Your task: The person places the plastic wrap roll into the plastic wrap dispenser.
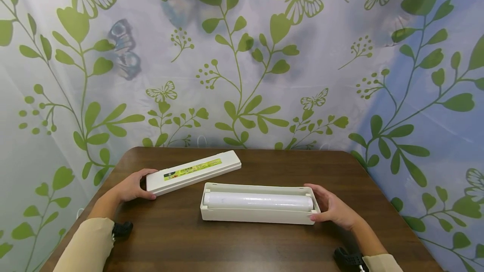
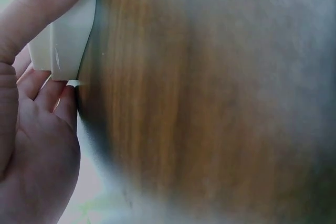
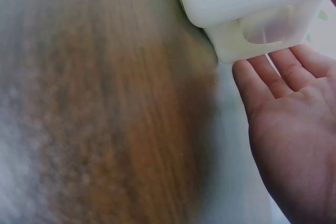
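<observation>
At the far left, left hand curled round the near-left end of the lid, thumb on the near side and fingers on the far side, so grasping it; lid lying flat on the table, slanted, its far end pointing to the right. In the left wrist view, same grasp seen close: thumb along the pale end of the lid, other fingers behind it. Just right of the lid and nearer, open box resting flat on the table, with the white roll lying inside along its length. Lid and box apart, not touching. At the right end of the box, right hand with fingers nearly straight, cupping that end; in the right wrist view, fingertips just under the corner of the box, palm open, so touching rather than clenching. Judged from this: lid already off and set aside, roll seated in the box; closing of the box not yet done.
</observation>
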Motion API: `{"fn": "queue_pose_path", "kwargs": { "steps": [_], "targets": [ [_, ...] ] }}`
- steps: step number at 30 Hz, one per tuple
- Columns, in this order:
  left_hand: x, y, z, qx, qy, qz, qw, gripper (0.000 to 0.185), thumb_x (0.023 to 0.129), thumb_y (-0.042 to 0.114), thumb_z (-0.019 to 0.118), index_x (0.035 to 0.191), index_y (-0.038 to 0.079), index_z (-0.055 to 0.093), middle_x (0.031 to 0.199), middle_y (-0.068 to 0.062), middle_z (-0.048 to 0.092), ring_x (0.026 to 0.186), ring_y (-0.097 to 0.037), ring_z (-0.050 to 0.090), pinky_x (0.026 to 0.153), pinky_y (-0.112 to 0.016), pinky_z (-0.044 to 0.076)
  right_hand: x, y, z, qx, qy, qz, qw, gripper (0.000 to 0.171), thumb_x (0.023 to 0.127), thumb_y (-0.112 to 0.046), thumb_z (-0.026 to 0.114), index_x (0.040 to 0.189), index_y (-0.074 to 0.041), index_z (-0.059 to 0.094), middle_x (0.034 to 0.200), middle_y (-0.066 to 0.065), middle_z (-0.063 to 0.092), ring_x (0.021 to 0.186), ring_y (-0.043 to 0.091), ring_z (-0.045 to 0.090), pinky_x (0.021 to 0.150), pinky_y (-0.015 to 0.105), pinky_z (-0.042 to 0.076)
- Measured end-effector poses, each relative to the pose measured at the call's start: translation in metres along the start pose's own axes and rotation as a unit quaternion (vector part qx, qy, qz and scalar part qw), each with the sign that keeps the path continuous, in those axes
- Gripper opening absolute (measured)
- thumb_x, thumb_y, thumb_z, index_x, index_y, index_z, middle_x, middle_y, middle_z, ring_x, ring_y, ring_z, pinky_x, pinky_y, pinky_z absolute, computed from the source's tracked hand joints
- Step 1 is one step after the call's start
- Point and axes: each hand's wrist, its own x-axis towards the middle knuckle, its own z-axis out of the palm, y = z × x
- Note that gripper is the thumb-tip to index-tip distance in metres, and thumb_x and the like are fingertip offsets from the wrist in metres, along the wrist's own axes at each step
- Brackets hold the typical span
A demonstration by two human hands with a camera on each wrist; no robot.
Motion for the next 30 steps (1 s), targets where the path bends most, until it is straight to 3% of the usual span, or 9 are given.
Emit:
{"fn": "queue_pose_path", "kwargs": {
  "steps": [14, 30],
  "targets": [
    [-0.0012, 0.0013, 0.0014, 0.006, 0.005, 0.000, 1.0000, 0.085, 0.071, 0.038, 0.093, 0.138, 0.005, 0.053, 0.130, -0.015, 0.060, 0.110, -0.025, 0.054, 0.092, -0.035, 0.045, -0.0014, -0.0032, 0.0010, -0.006, 0.007, 0.019, 1.000, 0.094, 0.083, -0.002, 0.079, 0.156, 0.007, 0.021, 0.149, 0.033, 0.040, 0.120, 0.009, 0.059, 0.095, 0.030, 0.055],
    [-0.0058, 0.0057, 0.0053, 0.003, 0.039, 0.020, 0.9991, 0.080, 0.071, 0.035, 0.093, 0.134, 0.007, 0.054, 0.128, -0.012, 0.062, 0.107, -0.023, 0.055, 0.087, -0.028, 0.046, -0.0015, -0.0012, -0.0007, -0.005, 0.004, 0.015, 1.000, 0.095, 0.082, -0.001, 0.079, 0.156, 0.008, 0.020, 0.148, 0.034, 0.039, 0.119, 0.010, 0.058, 0.093, 0.031, 0.056]
  ]
}}
